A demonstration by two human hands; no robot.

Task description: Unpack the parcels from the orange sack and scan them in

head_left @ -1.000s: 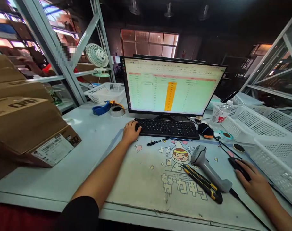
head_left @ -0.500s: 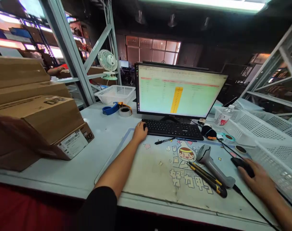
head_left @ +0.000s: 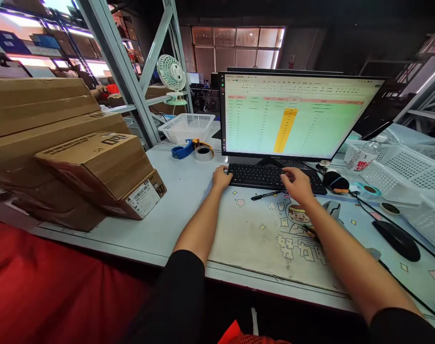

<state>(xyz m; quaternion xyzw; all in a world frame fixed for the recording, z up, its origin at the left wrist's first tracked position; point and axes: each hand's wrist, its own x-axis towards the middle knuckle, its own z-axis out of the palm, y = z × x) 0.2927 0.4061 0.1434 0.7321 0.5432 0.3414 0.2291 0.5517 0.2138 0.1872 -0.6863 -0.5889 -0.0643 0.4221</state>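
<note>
My left hand (head_left: pixel 221 177) rests on the left end of a black keyboard (head_left: pixel 270 176), fingers on the keys and holding nothing. My right hand (head_left: pixel 298 185) sits over the keyboard's right side with its fingers spread. A black computer mouse (head_left: pixel 397 240) lies on the printed desk mat (head_left: pixel 249 243), well to the right of that hand. My right forearm hides most of a grey handheld barcode scanner (head_left: pixel 332 209) and a yellow-and-black tool (head_left: pixel 310 232). Just below the keyboard lies a black marker pen (head_left: pixel 264 195).
A monitor showing a green spreadsheet (head_left: pixel 292 114) stands behind the keyboard. Cardboard boxes (head_left: pixel 95 167) are stacked at the left. A packing tape roll (head_left: pixel 204 153) and blue tape dispenser (head_left: pixel 182 152) lie by a white basket (head_left: pixel 186 128). More white baskets (head_left: pixel 407 172) stand at the right.
My right hand has left the mouse and moved onto the keyboard, covering the scanner. The view has shifted, bringing more of the floor-side red cloth into sight. My left hand stays at the keyboard.
</note>
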